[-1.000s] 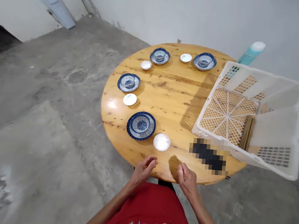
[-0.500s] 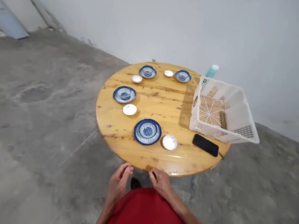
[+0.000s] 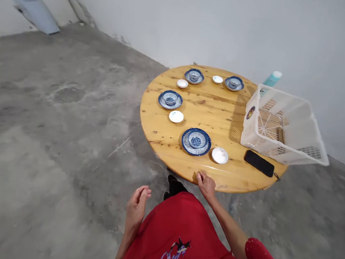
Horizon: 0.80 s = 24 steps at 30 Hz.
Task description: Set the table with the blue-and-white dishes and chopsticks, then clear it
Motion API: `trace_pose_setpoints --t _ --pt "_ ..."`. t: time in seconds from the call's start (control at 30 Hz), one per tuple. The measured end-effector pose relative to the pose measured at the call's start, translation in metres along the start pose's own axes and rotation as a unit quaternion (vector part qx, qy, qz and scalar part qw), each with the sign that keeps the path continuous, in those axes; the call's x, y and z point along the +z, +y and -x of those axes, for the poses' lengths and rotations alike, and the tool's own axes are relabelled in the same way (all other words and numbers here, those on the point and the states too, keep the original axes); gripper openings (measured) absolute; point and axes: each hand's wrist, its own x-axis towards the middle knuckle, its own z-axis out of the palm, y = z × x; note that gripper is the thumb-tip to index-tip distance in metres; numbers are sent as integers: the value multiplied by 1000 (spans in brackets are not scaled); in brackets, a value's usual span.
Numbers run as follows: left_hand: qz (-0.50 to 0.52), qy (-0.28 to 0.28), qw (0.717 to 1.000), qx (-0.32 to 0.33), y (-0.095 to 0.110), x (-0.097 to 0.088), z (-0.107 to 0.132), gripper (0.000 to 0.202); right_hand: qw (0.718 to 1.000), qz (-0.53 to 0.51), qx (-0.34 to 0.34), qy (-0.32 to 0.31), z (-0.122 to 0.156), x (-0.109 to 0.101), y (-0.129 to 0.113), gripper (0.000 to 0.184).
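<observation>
Your right hand [image 3: 206, 183] rests at the near rim of the round wooden desk [image 3: 219, 113], fingers [image 3: 200, 176] curled loosely and touching the edge, with nothing held in them. Your left hand [image 3: 136, 207] hangs off the desk over the concrete floor [image 3: 54, 135], palm turned inward, fingers half open and slightly bent, thumb near the forefinger, empty.

Nearest your right hand sits a blue-and-white patterned plate [image 3: 196, 141] with a matching small bowl resting in it, glazed and round. Just beside it on the right lies a small plain white saucer [image 3: 220, 155]. Farther right, near the desk's edge, a flat black phone [image 3: 259, 163] lies just in front of a white plastic basket [image 3: 293, 134] with latticed walls and floor; a bundle of thin wooden sticks lies inside it. Behind the basket a teal bottle with a white cap [image 3: 272, 78] stands upright.

Three more blue-patterned plate-and-bowl sets ring the desk: one at the left [image 3: 170, 99], two at the far side [image 3: 194, 76] [image 3: 234, 83]. A white saucer sits near each [image 3: 176, 116] [image 3: 182, 83] [image 3: 217, 79].

The desk top is knotty, varnished pale pine with a glossy sheen. The floor is rough, stained grey concrete, and a plain whitish wall [image 3: 230, 25] runs behind. You wear a red printed shirt [image 3: 181, 239].
</observation>
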Motion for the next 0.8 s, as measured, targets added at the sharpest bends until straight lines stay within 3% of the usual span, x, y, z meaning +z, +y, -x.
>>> trace_pose_setpoints --t 0.17,0.27,0.43,0.6,0.8 --pt "25 57 998 -23 -10 -23 -3 63 998 -55 -6 11 0 0 -3 49" --pt "32 79 996 -33 -17 -36 -13 64 988 -146 -45 11 3 -1 -23 51" --pt "23 76 997 -18 -7 -46 -52 62 957 -260 -117 -47 0 13 -90 46" --pt "-12 45 999 4 25 -52 -104 59 941 -242 -215 -93 -31 18 -157 35" --pt "-69 -3 997 18 62 -67 -158 53 936 -271 -199 -108 -90 22 -223 33"
